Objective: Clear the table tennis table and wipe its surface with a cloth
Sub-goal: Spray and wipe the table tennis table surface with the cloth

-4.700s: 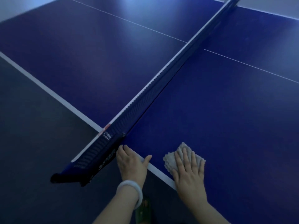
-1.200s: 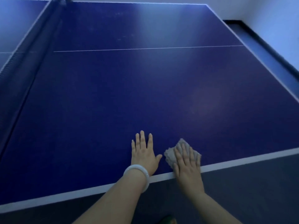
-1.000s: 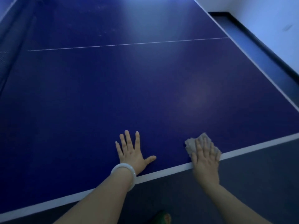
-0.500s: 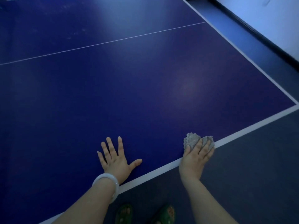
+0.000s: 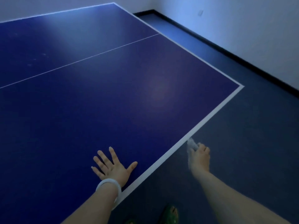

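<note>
Wipe risk: crumpled grey cloth (image 5: 192, 144) is off the dark blue table tennis table (image 5: 113, 94)
Right hand (image 5: 199, 156) grips it beside the white edge line; left hand (image 5: 111, 166) lies flat, fingers spread. Motion blur; loose grip could drop it.

Table (image 5: 113, 94) was deep blue with white edge and centre lines; cloth (image 5: 191, 143) pale grey; bangle (image 5: 108, 185) white; sandals (image 5: 169, 215) green.

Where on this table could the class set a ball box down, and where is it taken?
Free: the blue surface between the centre line and the white edge. Taken: the near edge, where the left hand presses flat.
</note>
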`<state>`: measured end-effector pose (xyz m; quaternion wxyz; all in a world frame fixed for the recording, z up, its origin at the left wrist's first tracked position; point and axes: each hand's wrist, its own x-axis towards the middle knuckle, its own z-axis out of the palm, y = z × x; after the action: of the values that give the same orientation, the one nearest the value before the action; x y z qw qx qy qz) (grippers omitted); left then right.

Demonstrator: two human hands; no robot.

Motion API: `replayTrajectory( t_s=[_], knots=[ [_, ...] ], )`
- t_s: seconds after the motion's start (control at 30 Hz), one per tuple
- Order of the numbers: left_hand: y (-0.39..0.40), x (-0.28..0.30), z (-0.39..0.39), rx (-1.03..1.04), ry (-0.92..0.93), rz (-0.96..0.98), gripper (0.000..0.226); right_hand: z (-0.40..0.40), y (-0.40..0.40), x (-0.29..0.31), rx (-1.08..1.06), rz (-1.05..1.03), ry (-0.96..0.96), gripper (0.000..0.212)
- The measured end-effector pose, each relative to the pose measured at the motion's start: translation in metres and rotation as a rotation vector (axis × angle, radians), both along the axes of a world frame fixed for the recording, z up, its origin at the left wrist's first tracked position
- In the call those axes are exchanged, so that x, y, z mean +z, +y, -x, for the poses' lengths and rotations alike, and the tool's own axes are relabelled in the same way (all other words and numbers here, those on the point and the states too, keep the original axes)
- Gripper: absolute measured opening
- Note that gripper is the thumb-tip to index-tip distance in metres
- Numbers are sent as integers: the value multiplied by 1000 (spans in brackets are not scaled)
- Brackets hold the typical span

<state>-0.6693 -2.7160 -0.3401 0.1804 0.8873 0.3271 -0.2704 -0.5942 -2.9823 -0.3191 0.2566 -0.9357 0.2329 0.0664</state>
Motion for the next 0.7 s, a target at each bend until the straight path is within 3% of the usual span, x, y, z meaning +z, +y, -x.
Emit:
replayTrajectory(
  t_s=[0.17,0.3,0.47,0.7],
  knots=[
    [-8,18,-12,-4,72,-66,126,52,-33,11,124,-62,2,41],
    [-41,47,-28,-213,46,-89,94,65,-62,26,169,-122,-22,37],
    [-151,81,-63,-596,-1,46,52,52,-128,43,240,-161,31,27],
    [-334,114,-121,-758,-63,162,53,10,-270,69,308,-147,88,23]
  ],
)
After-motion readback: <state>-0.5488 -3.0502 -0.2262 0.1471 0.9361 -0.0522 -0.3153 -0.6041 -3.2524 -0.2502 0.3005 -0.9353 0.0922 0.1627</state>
